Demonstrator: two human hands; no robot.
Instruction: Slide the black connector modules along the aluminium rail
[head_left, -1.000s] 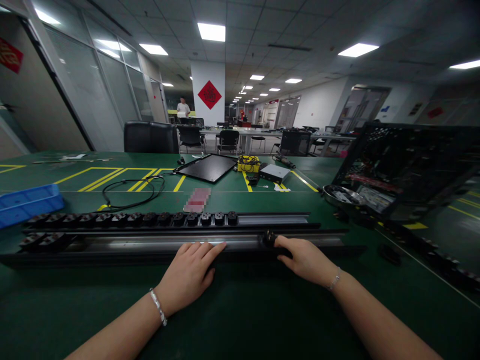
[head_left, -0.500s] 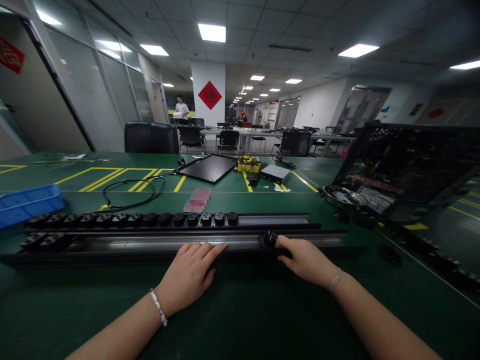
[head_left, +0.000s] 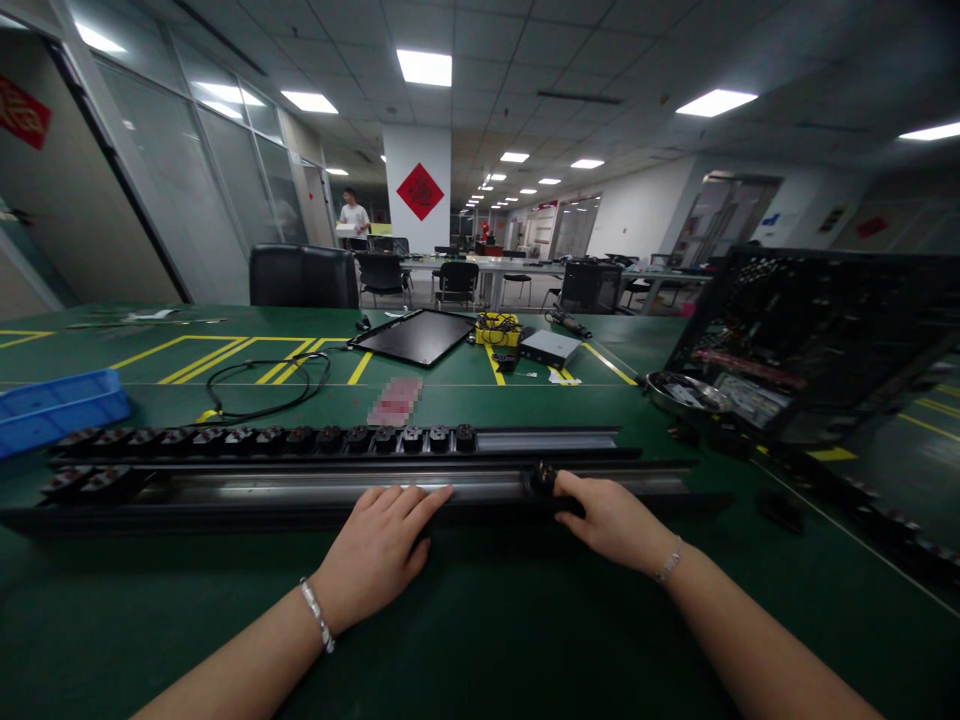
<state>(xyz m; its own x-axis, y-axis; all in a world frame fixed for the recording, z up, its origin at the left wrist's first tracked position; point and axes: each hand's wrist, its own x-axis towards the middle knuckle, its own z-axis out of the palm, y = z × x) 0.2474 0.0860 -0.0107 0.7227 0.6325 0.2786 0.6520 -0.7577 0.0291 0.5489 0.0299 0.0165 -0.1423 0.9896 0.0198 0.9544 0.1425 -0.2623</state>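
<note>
A long black channel with a shiny metal inside, like a power strip housing (head_left: 255, 488), lies across the table in front of me. My left hand (head_left: 382, 545) rests on its front edge, palm down with fingers stretched out and nothing held. At the channel's right part, my right hand (head_left: 611, 515) has its index finger and thumb closed on a small black socket module (head_left: 541, 478) that sits in the channel. Two similar modules (head_left: 105, 480) sit at the left end. Behind runs a second channel (head_left: 551, 440), lined with several socket modules (head_left: 328, 438) from its left end past the middle.
On the left stands a blue bin (head_left: 60, 408); a looped black cable (head_left: 270, 390) lies near it. Further back are a dark flat panel (head_left: 416, 336), a yellow box (head_left: 498, 328) and a grey box (head_left: 551, 347). An open computer case (head_left: 810, 340) rises at right. A person (head_left: 354, 213) stands far off.
The module under my right hand has shifted very slightly right. My hands stay almost still. The distant person has moved a little to the left.
</note>
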